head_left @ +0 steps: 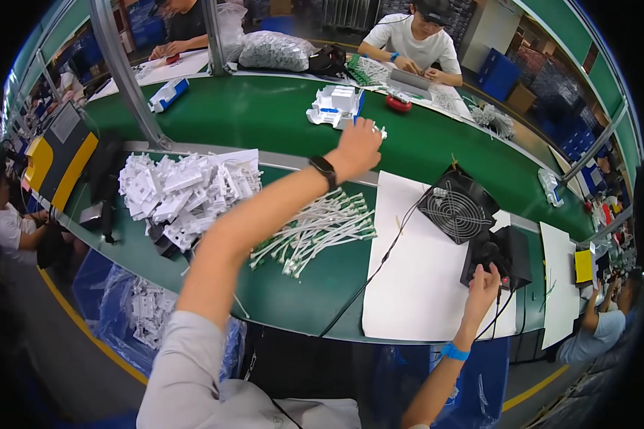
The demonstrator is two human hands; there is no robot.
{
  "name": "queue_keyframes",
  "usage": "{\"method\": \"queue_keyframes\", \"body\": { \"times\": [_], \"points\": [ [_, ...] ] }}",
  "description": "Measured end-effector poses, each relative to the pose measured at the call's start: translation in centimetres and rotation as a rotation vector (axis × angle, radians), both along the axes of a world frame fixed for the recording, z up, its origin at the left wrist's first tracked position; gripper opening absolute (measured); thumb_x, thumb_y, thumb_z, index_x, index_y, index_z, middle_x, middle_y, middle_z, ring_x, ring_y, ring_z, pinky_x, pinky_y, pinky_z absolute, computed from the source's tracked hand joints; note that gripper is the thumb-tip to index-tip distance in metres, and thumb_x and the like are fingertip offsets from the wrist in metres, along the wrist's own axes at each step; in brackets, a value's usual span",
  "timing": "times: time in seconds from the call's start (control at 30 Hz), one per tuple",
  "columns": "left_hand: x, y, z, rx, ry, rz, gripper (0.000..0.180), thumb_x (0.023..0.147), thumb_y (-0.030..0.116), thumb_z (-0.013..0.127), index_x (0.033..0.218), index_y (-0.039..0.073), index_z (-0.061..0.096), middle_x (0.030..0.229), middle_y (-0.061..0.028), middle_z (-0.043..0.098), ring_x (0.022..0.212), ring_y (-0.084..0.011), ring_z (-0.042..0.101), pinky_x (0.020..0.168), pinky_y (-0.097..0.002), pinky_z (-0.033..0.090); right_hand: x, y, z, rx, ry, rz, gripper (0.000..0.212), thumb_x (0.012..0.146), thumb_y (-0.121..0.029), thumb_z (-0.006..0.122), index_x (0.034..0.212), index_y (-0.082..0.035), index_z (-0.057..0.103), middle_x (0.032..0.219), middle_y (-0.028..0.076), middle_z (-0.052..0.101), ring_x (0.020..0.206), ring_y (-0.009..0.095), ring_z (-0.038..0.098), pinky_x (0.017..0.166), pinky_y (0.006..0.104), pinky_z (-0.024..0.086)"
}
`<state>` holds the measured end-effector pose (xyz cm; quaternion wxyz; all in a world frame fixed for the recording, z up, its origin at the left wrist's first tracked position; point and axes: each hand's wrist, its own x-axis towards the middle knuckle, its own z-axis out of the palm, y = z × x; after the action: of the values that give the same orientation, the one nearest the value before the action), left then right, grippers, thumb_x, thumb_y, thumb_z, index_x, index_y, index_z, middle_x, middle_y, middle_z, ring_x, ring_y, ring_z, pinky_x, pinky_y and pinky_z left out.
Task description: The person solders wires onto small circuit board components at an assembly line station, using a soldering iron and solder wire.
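My left hand (357, 151), a dark watch on its wrist, reaches across the green conveyor belt (265, 107). Its fingers are closed, and a small white part (381, 132) sticks out at the fingertips; its kind is too small to make out. Just beyond it, a white plastic housing (329, 105) with blue edges lies on the belt. My right hand (482, 292), with a blue wristband, is beside a black box-shaped device (514, 256) with a small red light and cables. Its fingers are bent and apart, and I see nothing held in them.
White plastic parts (182, 189) are heaped at left, beside a bundle of white cables (318, 229). A black fan (456, 206) stands by white paper (408, 286). Metal posts (129, 79) rise at the belt. Co-workers (418, 43) sit across it. A lined blue bin (107, 300) holds more parts.
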<state>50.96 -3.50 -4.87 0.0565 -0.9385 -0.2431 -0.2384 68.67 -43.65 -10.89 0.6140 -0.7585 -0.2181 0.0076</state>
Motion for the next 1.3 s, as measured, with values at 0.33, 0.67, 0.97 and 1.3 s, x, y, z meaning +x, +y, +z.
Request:
{"method": "queue_keyframes", "body": {
  "times": [0.33,0.67,0.97,1.3],
  "points": [
    [-28.3,-4.4,8.9,0.071,0.116,0.230,0.028,0.085,0.031,0.076,0.093,0.005,0.071,0.086,-0.0116,0.068,0.095,-0.0327,0.064,0.080,-0.0453,0.053,-20.8,4.9,10.2,-0.151,-0.322,0.821,0.012,0.086,-0.004,0.075,0.096,-0.002,0.068,0.076,0.007,0.058,0.066,0.018,0.056,0.061,0.0301,0.045],
    [-33.8,-10.2,0.0,-0.077,0.250,-0.025,0.049,0.077,0.019,0.079,0.122,0.003,0.067,0.119,-0.0118,0.066,0.120,-0.0328,0.054,0.102,-0.0468,0.045,-28.8,23.5,1.3,-0.230,-1.138,0.965,0.020,0.078,-0.005,0.068,0.097,-0.004,0.071,0.107,0.014,0.062,0.108,0.031,0.057,0.093,0.0424,0.044],
    [-32.0,-9.9,-0.3,-0.030,0.336,-0.010,0.049,0.064,0.027,0.087,0.102,0.002,0.069,0.104,-0.0109,0.070,0.113,-0.0302,0.056,0.095,-0.0412,0.045,-28.0,24.5,1.9,-0.342,-1.130,1.044,0.020,0.073,-0.007,0.076,0.091,-0.005,0.068,0.099,0.014,0.062,0.100,0.032,0.060,0.088,0.0449,0.046],
    [-31.5,-9.2,-0.4,-0.139,0.289,-0.008,0.055,0.067,0.025,0.086,0.111,0.001,0.065,0.113,-0.0149,0.060,0.116,-0.0340,0.053,0.095,-0.0442,0.048,-25.6,24.1,6.8,0.105,-0.585,0.905,0.018,0.092,-0.003,0.069,0.110,0.001,0.067,0.102,0.015,0.061,0.089,0.032,0.067,0.077,0.0411,0.053]
  ]
}}
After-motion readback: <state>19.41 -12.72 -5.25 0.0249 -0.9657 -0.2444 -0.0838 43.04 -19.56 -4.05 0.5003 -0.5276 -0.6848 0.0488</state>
